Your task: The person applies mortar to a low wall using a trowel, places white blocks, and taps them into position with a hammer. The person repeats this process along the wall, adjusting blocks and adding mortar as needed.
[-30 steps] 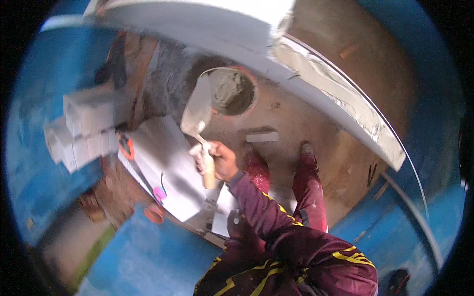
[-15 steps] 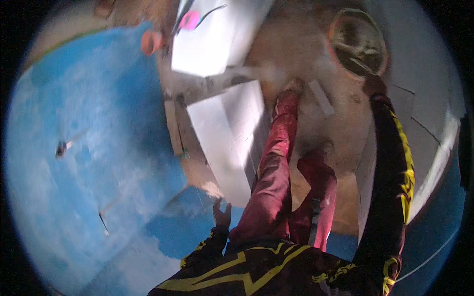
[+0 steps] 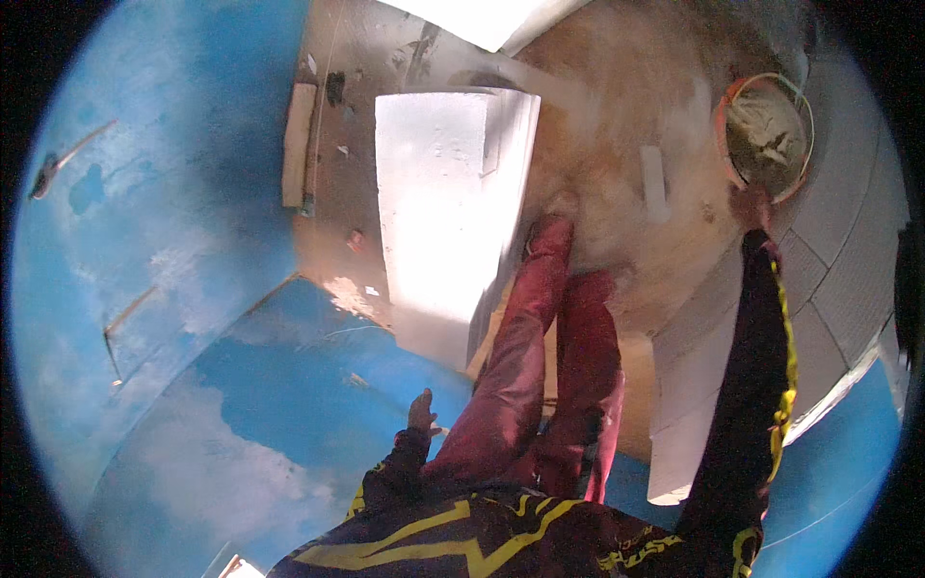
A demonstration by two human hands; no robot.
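Bucket (image 3: 721,135) upright, mouth-up, axis vertical

Harsh glare on white block (image 3: 434,212) — dark, curved rim.

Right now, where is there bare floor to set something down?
Bare floor lies between the white block and the pale strip. It is crowded around the bucket: the right hand is at its rim, the grey block wall alongside.

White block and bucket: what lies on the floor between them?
In the head view, a narrow pale piece lies on the brown floor between the bucket and the white block; a foot stands closer to the block.
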